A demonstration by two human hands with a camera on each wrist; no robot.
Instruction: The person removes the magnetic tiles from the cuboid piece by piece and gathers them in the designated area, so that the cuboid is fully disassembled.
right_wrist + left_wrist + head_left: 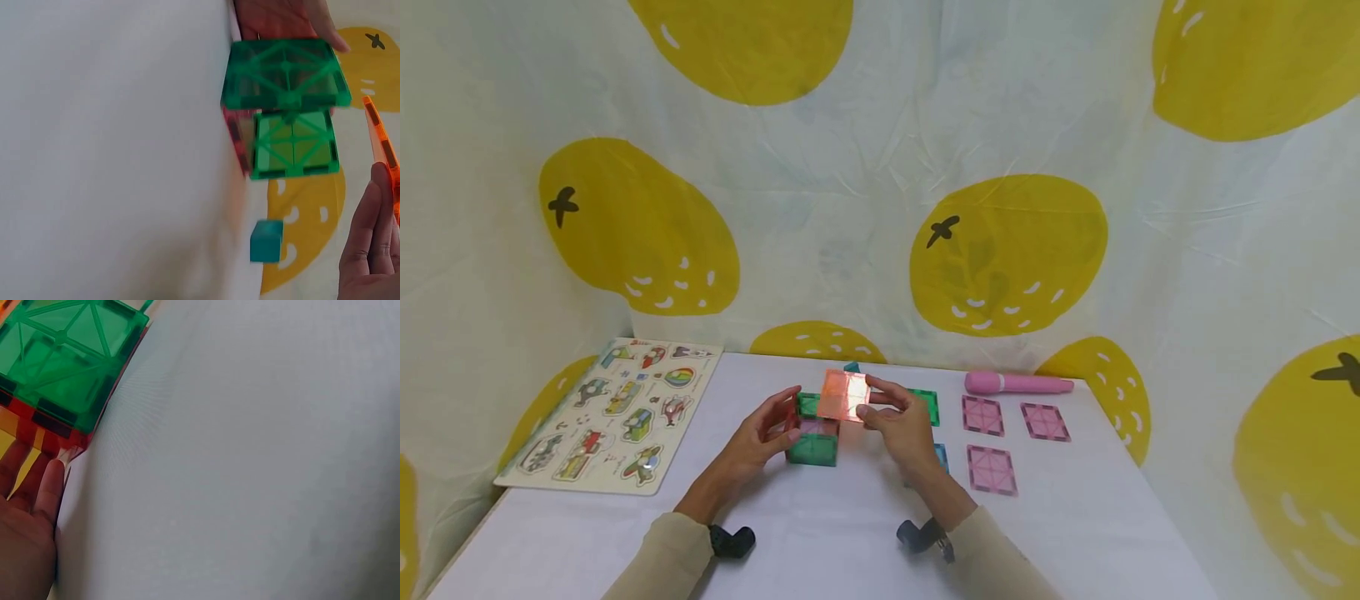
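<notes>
1. The right grip (906, 425) is clamped on the orange tile (844, 396), with the thumb and fingers pinching its right edge.
2. The orange tile is up in the air. From the head it covers a bit of the box (812, 450), but the right wrist view shows it apart from the box.
3. The left grip (756, 437) is spread, with the thumb away from the fingers. Its fingers are quite straight and touch the red side (75, 437) of the box.
4. The box stands on the white worktop (820, 542). It has one green tile near the person and one green tile (295, 144) farther back. Some pink shows between them, but I cannot tell how that part sits.
5. A small teal block (266, 240) is behind the box.
6. Another green tile (929, 407) and a blue tile (942, 457) are partly hidden by the right arm.
7. Three pink tiles (992, 470) lie flat on the right, well apart from the box.
8. A pink stick (1018, 383) lies behind them.
9. A puzzle board (617, 417) with little pictures lies on the left.
10. Cloth (865, 217) with big yellow fruit hangs behind the worktop.
</notes>
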